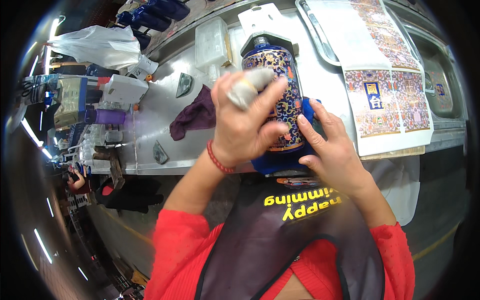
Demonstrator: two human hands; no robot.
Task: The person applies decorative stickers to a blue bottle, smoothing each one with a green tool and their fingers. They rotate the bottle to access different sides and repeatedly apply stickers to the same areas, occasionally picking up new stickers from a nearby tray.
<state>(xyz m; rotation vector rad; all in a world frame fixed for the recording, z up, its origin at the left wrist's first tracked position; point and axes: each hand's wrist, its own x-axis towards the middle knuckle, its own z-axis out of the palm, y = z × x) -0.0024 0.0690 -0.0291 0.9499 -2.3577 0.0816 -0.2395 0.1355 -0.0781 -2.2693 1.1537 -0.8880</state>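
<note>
A dark blue bottle (294, 112) covered in a gold and coloured floral pattern lies with its neck pointing away from me, partly over a blue cloth (282, 162). Above its face is my left hand (245, 117), slightly blurred, with thumb and forefinger apart; grey-white coverings wrap some of its fingers. Whether that hand presses on the bottle I cannot tell. Along the bottle's lower right side rest the stretched fingers of my right hand (332, 152), its thumb apart. The left hand hides much of the bottle's middle.
Printed floral label sheets (390, 107) lie at the right, beside a metal tray (320, 32). A purple cloth (192, 115) and a clear plastic box (211, 42) are on the metal table (165, 82) to the left. A metal basin (435, 75) stands far right.
</note>
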